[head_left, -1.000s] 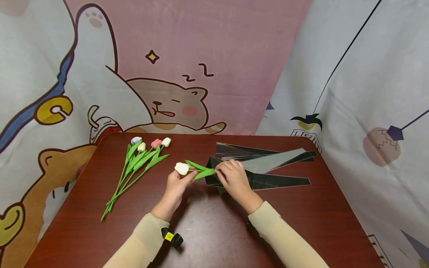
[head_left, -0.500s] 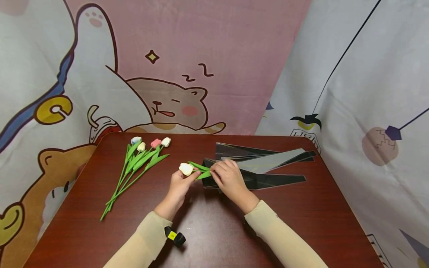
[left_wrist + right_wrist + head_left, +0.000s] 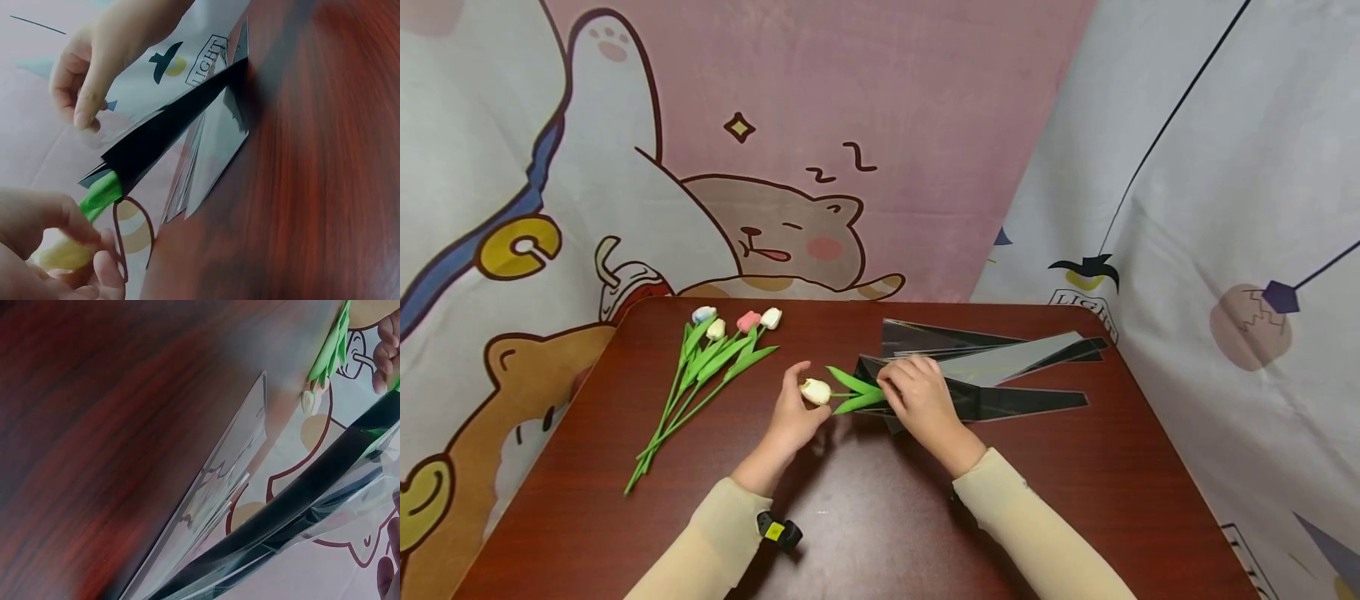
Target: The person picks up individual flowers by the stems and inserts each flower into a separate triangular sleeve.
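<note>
A cream tulip (image 3: 815, 392) with green leaves points its head left in the head view; its stem runs into a narrow black and clear flower sleeve (image 3: 1022, 404). My left hand (image 3: 790, 421) is spread loosely about the bloom, thumb and fingers apart. Seen from the left wrist, the bloom (image 3: 62, 255) lies behind that thumb, and the leaves (image 3: 102, 192) enter the sleeve's mouth. My right hand (image 3: 925, 400) pinches the clear film at the sleeve's mouth, its fingertips partly hidden in the head view. The sleeve's black side (image 3: 312, 481) crosses the right wrist view.
Several tulips (image 3: 711, 362), blue, cream, pink and white, lie crossed at the table's left. Behind my right hand lies a fanned pile of flower sleeves (image 3: 1015, 358). The brown table (image 3: 880, 517) meets a cartoon-printed cloth (image 3: 925, 167) behind it.
My left thumb and fingers have spread from their pinch below the bloom. The tulip's leaves have fanned apart. The right hand and sleeve shifted slightly left, then back right a little.
</note>
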Demonstrator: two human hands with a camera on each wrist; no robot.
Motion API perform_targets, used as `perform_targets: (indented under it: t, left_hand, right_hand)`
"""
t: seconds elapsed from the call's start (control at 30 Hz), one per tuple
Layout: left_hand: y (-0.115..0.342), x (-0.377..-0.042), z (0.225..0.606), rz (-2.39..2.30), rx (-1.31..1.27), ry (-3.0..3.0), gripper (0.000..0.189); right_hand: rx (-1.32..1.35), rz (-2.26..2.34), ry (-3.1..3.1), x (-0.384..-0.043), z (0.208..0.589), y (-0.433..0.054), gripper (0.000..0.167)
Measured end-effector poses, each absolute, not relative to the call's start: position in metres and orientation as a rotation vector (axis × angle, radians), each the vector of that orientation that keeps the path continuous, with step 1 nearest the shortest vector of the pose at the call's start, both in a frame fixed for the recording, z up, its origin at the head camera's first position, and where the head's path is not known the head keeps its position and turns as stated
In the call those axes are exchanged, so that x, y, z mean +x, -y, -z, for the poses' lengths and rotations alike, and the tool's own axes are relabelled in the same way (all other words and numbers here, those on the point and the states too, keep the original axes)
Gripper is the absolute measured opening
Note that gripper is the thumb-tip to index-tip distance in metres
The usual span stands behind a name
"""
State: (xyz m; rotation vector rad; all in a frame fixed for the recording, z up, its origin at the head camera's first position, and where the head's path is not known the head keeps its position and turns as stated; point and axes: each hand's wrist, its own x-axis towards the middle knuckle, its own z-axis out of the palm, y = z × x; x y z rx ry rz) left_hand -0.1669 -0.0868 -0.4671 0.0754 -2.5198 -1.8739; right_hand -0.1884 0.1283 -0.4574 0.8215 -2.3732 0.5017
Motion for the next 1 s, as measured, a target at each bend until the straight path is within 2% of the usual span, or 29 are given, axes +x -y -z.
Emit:
perform_targets:
  t: [0.13,0.33,1.0]
  left_hand:
    - [0.093,-0.164,0.467,1.845,-0.033,2.449,0.058]
    - [0.098,-0.167,0.468,1.793,0.023,2.492,0.042]
    - [0.078,-0.165,0.459,1.859,-0.009,2.396,0.039]
  right_hand:
    - [0.812,-0.507,2.376,-0.189,0.459,-0.130,0.004]
    - [0.815,-0.508,2.378,-0.189,0.460,-0.130,0.003]
    - [0.820,-0.487,2.349,-0.188,0.456,-0.123,0.005]
